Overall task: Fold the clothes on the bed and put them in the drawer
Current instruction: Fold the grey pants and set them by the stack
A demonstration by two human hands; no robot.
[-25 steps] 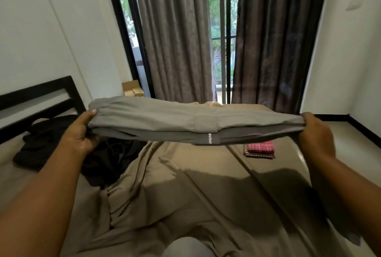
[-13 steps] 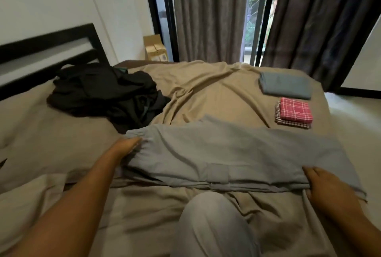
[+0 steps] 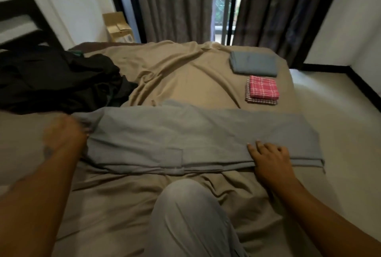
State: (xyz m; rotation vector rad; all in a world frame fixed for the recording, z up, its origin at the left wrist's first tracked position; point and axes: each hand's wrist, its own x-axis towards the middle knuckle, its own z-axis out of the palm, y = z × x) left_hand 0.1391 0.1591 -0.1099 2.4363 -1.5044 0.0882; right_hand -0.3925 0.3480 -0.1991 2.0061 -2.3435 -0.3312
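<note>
Trousers (image 3: 195, 133), grey and doubled lengthwise, lie flat across the near part of the bed (image 3: 185, 75), running from left to right with the gathered waistband at the left end and the leg ends stacked at the right. A small pocket patch sits on the near edge, about midway along.

Left hand (image 3: 64, 133): at the waistband end, touching the bunched cloth. It is blurred, so its grip cannot be told as spread or closed.

Right hand (image 3: 270, 159): palm down on the near edge of the trousers towards the leg end. Its grip is spread, with fingers straight and splayed on the cloth, holding nothing.

Black clothes (image 3: 55, 81): a loose, unfolded heap on the left side of the bed, just beyond the waistband and below the dark headboard (image 3: 31, 21).

Folded grey garment (image 3: 253, 63): a neat rectangle at the far right corner of the bed. Just nearer than it lies a small stack of checked cloths (image 3: 263, 87), the red one on top, well apart from the trousers.

Sheet: tan and creased, with folds running from the far edge towards the middle.

Knee (image 3: 189, 215): the person's own, in pale grey cloth, at the lower centre on the bed.

Surroundings: a cardboard box (image 3: 118, 27) stands beyond the far left corner of the bed, beside dark curtains (image 3: 175, 3) parted over a window. Pale floor (image 3: 329, 102) shows to the right.
</note>
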